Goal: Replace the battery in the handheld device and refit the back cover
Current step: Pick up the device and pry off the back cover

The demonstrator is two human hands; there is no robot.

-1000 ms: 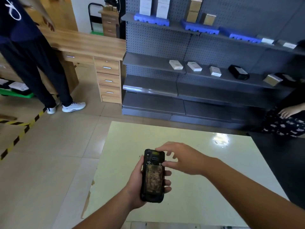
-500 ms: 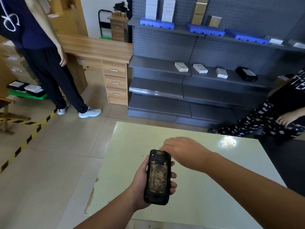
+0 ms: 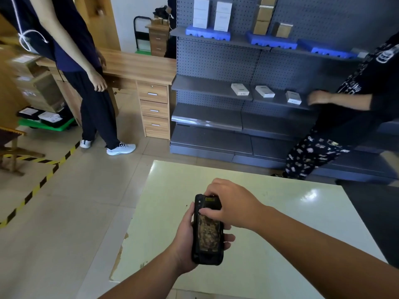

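My left hand (image 3: 183,236) grips the handheld device (image 3: 207,229) over the table (image 3: 280,244), my right hand (image 3: 231,203) pinches its top, so I should press gently and keep it steady.

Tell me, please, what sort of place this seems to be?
Probably a small shop or stockroom: grey pegboard shelving holding boxes, a wooden desk, and hazard tape on the floor.

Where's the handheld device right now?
The handheld device is low in the centre of the head view, above the pale table, gripped in the left hand, with the right hand over its top end.
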